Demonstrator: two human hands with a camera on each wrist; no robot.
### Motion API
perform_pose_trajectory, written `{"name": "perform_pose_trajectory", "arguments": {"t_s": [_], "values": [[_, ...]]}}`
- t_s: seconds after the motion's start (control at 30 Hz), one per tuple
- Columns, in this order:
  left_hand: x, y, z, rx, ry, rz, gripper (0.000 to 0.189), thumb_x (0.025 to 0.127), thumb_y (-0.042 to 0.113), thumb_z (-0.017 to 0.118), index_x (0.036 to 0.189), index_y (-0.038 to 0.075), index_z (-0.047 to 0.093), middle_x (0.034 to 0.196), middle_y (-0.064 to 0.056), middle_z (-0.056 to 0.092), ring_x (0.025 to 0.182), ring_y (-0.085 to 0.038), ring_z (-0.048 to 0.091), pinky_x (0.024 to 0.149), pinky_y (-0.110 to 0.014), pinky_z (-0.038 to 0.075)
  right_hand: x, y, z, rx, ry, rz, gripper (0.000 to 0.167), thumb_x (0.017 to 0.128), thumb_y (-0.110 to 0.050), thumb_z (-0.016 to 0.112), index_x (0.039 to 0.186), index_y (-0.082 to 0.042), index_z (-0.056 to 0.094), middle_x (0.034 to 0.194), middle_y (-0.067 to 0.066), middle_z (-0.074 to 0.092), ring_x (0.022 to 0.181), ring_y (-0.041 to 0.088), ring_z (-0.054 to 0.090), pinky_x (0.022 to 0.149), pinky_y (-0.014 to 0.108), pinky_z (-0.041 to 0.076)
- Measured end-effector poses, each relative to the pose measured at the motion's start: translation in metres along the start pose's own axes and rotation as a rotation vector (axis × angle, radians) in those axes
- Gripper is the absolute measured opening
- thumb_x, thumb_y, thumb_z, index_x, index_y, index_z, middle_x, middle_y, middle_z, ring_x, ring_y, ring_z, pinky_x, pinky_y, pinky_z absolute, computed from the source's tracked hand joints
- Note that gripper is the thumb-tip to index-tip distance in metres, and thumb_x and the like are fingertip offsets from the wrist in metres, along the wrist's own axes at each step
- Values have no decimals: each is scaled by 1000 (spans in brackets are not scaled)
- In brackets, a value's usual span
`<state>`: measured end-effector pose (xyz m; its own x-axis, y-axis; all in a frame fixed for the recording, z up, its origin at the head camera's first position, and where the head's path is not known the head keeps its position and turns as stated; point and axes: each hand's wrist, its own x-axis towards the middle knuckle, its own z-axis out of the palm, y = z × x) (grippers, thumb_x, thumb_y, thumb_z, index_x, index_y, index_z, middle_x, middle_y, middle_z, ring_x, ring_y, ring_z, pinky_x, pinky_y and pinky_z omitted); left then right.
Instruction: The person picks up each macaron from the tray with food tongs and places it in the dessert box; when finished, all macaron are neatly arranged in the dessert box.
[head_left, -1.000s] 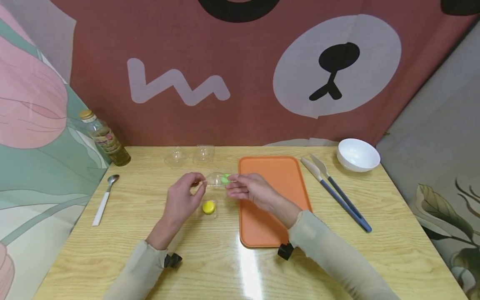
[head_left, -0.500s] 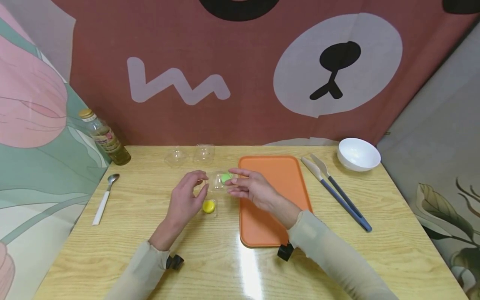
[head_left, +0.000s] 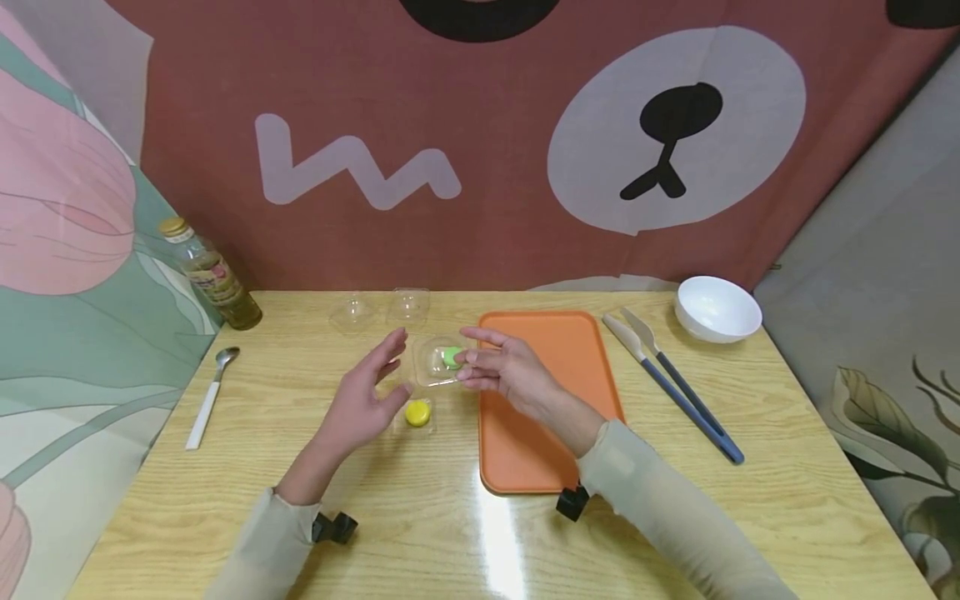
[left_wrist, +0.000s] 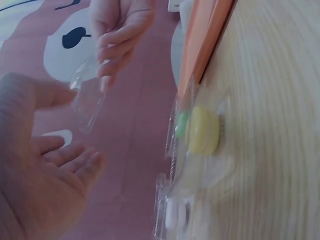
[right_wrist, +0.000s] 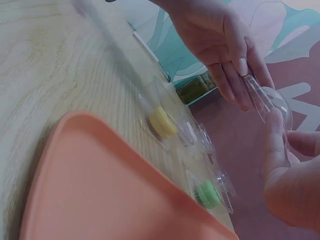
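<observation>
My right hand (head_left: 513, 371) pinches the edge of a clear plastic domed cover (head_left: 433, 367), raised above the table. Through it in the head view shows a green macaron (head_left: 452, 358); the right wrist view has that macaron (right_wrist: 208, 194) below on the table, in clear plastic. My left hand (head_left: 367, 396) is beside the cover's left edge, fingers extended and thumb apart; in the left wrist view the hand (left_wrist: 55, 175) grips nothing. Nearer my body, a yellow macaron (head_left: 417, 413) sits in a clear plastic base. A small pale piece (left_wrist: 172, 212) in plastic shows low in the left wrist view.
An orange tray (head_left: 540, 450) lies under my right forearm, with tongs (head_left: 682, 400) to its right. A white bowl (head_left: 717, 310) is at the back right. Two clear plastic shells (head_left: 408, 307), a bottle (head_left: 217, 283) and a spoon (head_left: 210, 400) stand or lie left.
The clear cover has tilted so its dome faces the head camera more. My left hand has let go of its edge, spread its fingers and drawn slightly left; my right hand still holds it.
</observation>
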<state>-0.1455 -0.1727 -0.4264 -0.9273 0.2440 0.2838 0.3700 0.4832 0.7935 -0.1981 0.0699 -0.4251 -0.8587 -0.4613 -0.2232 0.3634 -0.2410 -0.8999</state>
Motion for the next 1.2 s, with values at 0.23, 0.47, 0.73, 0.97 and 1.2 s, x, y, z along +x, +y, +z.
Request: {"name": "perform_pose_trajectory", "arguments": {"t_s": [0.23, 0.47, 0.73, 0.97, 1.2], "values": [[0, 0, -5, 213, -114, -58, 96, 83, 30, 85, 160, 10, 31, 162, -13, 40, 143, -37, 46, 115, -55, 43, 0, 7, 3, -68, -20, -14, 53, 100, -1, 57, 151, -5, 44, 109, 12, 72, 76, 12, 70, 76, 27, 64], [1, -1, -5, 291, -144, -31, 93, 82, 35, 85, 158, 13, 36, 160, -13, 42, 146, -37, 42, 118, -57, 38, -2, 15, 8, -95, -34, -9, 52, 99, 3, 56, 150, -4, 44, 112, 18, 72, 80, 13, 72, 75, 26, 63], [-1, -3, -5, 349, -171, 0, 92, 80, 39, 86, 155, 11, 41, 154, -13, 50, 142, -35, 48, 116, -55, 42, -4, 17, 12, -140, -52, -3, 51, 100, 3, 57, 148, -3, 44, 117, 27, 69, 81, 12, 72, 77, 27, 64], [-5, -5, -11, 378, -156, 3, 92, 79, 41, 86, 155, 11, 43, 153, -13, 52, 141, -35, 49, 114, -54, 44, -7, 13, 12, -511, -60, -82, 60, 96, -10, 67, 152, -6, 45, 151, 20, 49, 114, 27, 69, 95, 41, 60], [-7, -8, -11, 361, -190, -6, 92, 80, 40, 86, 156, 15, 41, 156, -12, 49, 142, -37, 48, 113, -57, 44, -12, 10, 15, -1048, -125, -248, 81, 89, -25, 80, 158, -16, 38, 160, 9, 41, 125, 31, 64, 100, 39, 58]]}}
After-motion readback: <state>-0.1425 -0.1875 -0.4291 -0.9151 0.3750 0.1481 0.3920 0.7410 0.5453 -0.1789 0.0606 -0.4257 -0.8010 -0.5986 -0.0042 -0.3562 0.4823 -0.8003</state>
